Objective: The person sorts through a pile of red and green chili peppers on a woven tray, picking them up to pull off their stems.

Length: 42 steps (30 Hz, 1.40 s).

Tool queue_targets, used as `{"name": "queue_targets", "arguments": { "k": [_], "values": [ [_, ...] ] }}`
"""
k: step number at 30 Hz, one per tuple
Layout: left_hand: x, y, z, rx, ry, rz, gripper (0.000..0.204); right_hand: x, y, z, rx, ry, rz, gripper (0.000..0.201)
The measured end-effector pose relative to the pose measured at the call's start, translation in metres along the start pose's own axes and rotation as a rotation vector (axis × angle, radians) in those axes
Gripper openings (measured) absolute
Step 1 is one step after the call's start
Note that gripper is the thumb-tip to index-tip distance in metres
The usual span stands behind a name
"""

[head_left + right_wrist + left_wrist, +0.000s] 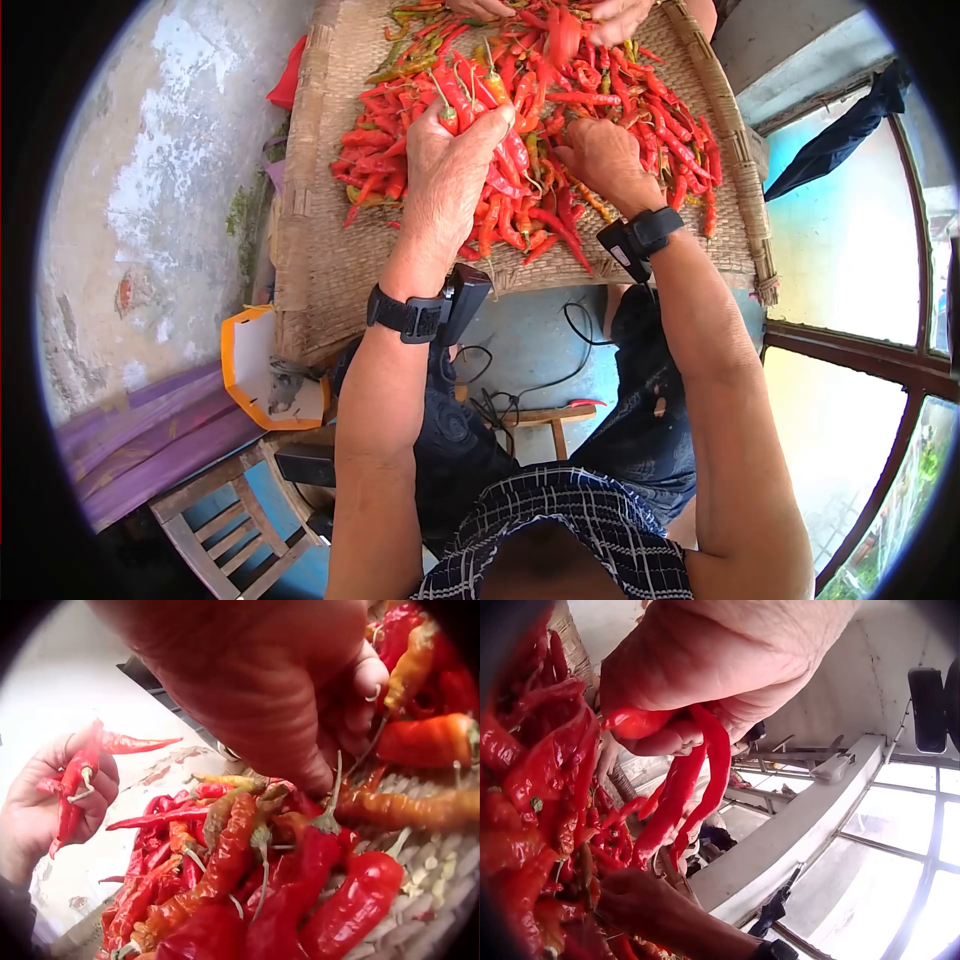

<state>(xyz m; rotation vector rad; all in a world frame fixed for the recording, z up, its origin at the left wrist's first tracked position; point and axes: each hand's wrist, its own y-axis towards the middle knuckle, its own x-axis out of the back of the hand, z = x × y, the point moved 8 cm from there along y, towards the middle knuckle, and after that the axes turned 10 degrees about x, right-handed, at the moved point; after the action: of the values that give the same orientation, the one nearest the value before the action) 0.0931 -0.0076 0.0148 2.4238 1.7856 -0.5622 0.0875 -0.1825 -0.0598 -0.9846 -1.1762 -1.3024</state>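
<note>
My left hand [447, 165] grips several red peppers above the left part of the pile; their stems stick up by the thumb. In the left wrist view, red peppers [676, 793] hang out below the curled fingers of that hand [705, 667]. My right hand [608, 160] reaches down into the pepper pile [680, 125] on the woven tray [340, 255]. The right wrist view shows its bent fingers [364, 697] low among red and orange peppers [352, 904]; whether they pinch one is hidden. The left hand [97, 787] is held up at the left there.
Another person's hands [618, 18] are at the pile's far side, beside a blurred red pepper. An orange-edged box [240, 365] stands left below the tray. A wooden chair [235, 530], cables [490, 405] and a stool [545, 415] are below; windows [850, 240] line the right.
</note>
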Motion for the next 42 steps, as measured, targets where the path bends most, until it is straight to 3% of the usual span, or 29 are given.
{"name": "queue_targets", "arguments": {
  "k": [4,6,7,10,11,13,14,16,18,21,22,25,31,34,38,40,41,42],
  "values": [
    [0.002,0.001,-0.002,-0.029,0.003,-0.004,0.014,-0.009,0.007,-0.002,-0.088,0.007,0.053,0.030],
    [0.000,-0.001,-0.003,-0.029,-0.009,-0.004,0.014,-0.011,0.008,-0.006,-0.124,0.060,-0.012,0.033],
    [0.002,-0.002,-0.004,-0.029,-0.023,-0.005,0.013,-0.008,0.015,-0.020,-0.247,0.178,0.012,0.032],
    [0.004,-0.003,-0.005,-0.035,-0.005,0.005,0.012,0.022,0.011,-0.031,-0.289,0.522,-0.010,0.033],
    [0.006,-0.003,-0.005,-0.035,-0.007,0.003,0.012,0.025,0.008,-0.039,-0.287,0.521,-0.008,0.033],
    [0.005,-0.003,-0.003,0.009,0.021,0.036,0.017,0.046,0.005,-0.055,-0.191,0.718,-0.269,0.044],
    [0.005,-0.003,-0.003,0.010,0.019,0.037,0.017,0.045,0.004,-0.061,-0.192,0.716,-0.268,0.044],
    [0.004,-0.003,-0.004,-0.023,0.032,0.033,0.017,0.066,-0.011,-0.081,-0.312,0.707,-0.652,0.033],
    [0.004,-0.002,-0.002,-0.025,0.043,0.031,0.016,0.075,-0.019,-0.082,-0.333,0.544,-0.637,0.026],
    [0.003,-0.002,-0.002,-0.041,0.047,0.017,0.014,0.054,-0.004,-0.042,-0.047,0.341,-0.192,0.033],
    [0.002,-0.003,-0.003,-0.057,0.038,0.006,0.013,0.051,-0.006,-0.036,-0.051,0.342,-0.192,0.033],
    [0.001,-0.001,0.000,-0.035,0.036,0.012,0.013,0.023,-0.017,-0.011,-0.090,-0.086,0.219,0.024],
    [-0.002,-0.002,-0.001,-0.044,0.062,0.012,0.014,0.012,-0.016,-0.003,0.012,-0.171,0.156,0.027],
    [0.000,-0.001,0.001,-0.030,0.066,0.006,0.014,0.010,-0.014,-0.013,-0.058,-0.029,0.155,0.025],
    [0.000,0.000,0.000,-0.048,0.068,-0.003,0.015,0.025,-0.009,-0.027,-0.104,-0.056,0.118,0.023],
    [0.000,0.000,0.001,-0.038,0.085,0.004,0.015,0.045,-0.008,-0.032,-0.153,0.224,0.253,0.029],
    [0.000,0.000,0.001,-0.038,0.083,0.004,0.015,0.048,-0.010,-0.050,-0.177,0.472,0.061,0.029],
    [0.000,-0.001,0.000,-0.046,0.072,0.005,0.015,0.052,-0.012,-0.056,-0.178,0.471,0.061,0.029]
  ]
}}
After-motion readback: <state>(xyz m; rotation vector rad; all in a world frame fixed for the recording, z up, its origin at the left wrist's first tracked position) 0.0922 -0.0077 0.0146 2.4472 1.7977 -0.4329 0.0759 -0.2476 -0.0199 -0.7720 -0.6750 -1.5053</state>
